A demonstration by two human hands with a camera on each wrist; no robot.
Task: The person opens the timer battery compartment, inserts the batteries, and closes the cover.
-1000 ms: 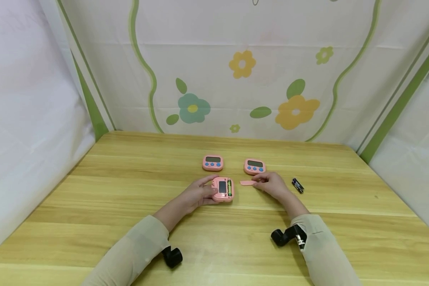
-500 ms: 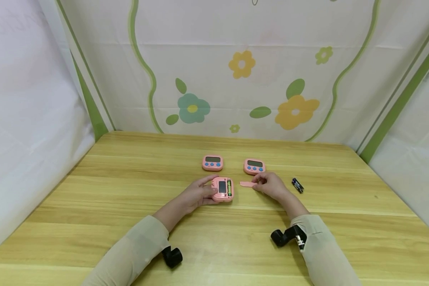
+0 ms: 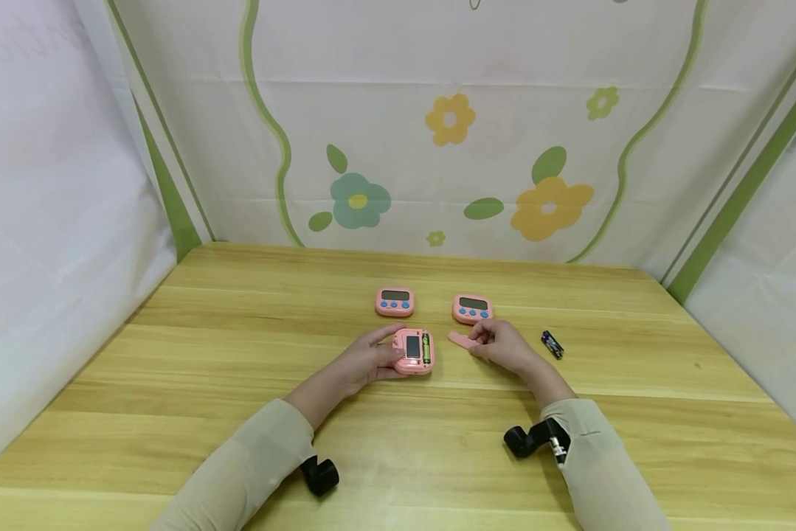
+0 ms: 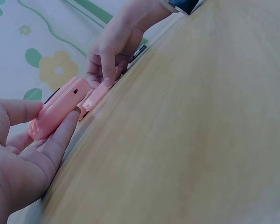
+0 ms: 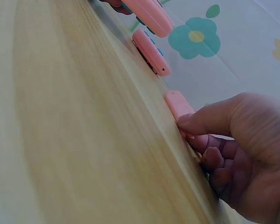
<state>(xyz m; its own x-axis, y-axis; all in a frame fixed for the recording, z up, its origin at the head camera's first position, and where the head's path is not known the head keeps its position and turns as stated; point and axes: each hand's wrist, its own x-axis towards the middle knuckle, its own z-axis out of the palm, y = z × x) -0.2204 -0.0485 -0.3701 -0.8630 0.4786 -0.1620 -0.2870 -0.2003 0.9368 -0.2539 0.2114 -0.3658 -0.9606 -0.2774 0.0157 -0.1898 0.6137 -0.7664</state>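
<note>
My left hand (image 3: 369, 359) grips a pink digital timer (image 3: 403, 368), its back turned up. In the open battery compartment along its right side sits a green battery (image 3: 427, 348). The left wrist view shows the held timer (image 4: 60, 109) edge-on, between thumb and fingers. To the right, my right hand (image 3: 502, 345) pinches a small flat pink battery cover (image 3: 461, 340) by one end, low over the table. The right wrist view has the cover (image 5: 177, 103) between thumb and fingertip, its free end pointing away from the hand.
Two more pink timers lie face up farther back: one timer (image 3: 395, 302) behind my left hand, another timer (image 3: 473, 309) just beyond my right fingers. Dark batteries (image 3: 552, 344) lie right of my right hand. A flowered cloth (image 3: 411, 162) hangs behind the wooden table (image 3: 238, 324).
The battery cover has turned in my right fingers, its free end now angled toward the back of the table. My left hand and its timer have stayed in place.
</note>
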